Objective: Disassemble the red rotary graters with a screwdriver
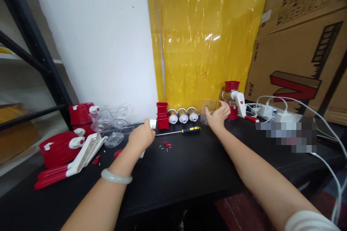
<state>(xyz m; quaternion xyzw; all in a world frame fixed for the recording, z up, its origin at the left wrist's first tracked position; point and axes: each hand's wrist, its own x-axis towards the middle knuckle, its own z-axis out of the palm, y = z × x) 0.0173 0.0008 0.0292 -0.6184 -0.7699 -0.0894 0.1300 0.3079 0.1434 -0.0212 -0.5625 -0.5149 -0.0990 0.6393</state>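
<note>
My left hand (142, 136) is closed around a white plastic part (153, 124), whose end sticks out beyond the fingers. A red piece (117, 153) and a bit of white show beside and below that wrist, partly hidden by it. My right hand (218, 116) has its fingers stretched and the thumb apart, at a clear plastic cup-like part (208, 106); whether it touches is unclear. Between the hands stand red plastic holders (162, 116) and three gold drums with white caps (183, 115). A yellow-and-black screwdriver (191, 130) lies in front of them, near small red parts (168, 145) and pins.
On the left are red plastic housings (61, 149), white crank handles with red grips (84, 155) and clear plastic parts (115, 139). At right stand an assembled red-and-white drum grater (233, 95), white chargers with cables (286, 116) and a large cardboard box (298, 54).
</note>
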